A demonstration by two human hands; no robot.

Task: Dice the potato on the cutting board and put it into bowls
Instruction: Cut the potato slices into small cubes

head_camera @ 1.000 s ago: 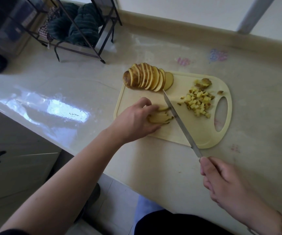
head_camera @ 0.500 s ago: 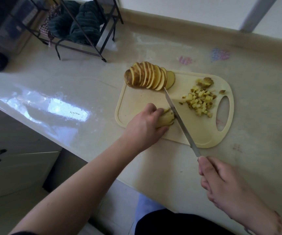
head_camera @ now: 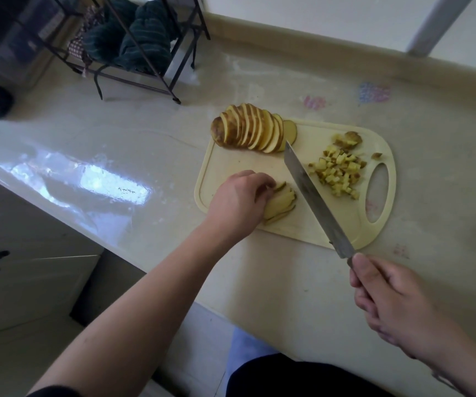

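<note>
Now the curled fingers of the left hand (head_camera: 238, 203) hold down a small stack of potato slices (head_camera: 281, 203) on the near-left part of the cutting board (head_camera: 300, 224), while the right hand (head_camera: 390, 296) is clenched around the handle of the knife (head_camera: 314, 196). To cut well, I think the fingertips should stay tucked back and the blade come down beside the knuckles in even strips. The stack's long axis goes from near-left to far-right, crossing the blade's line; the diced pieces (head_camera: 338, 173) lie at far right.
</note>
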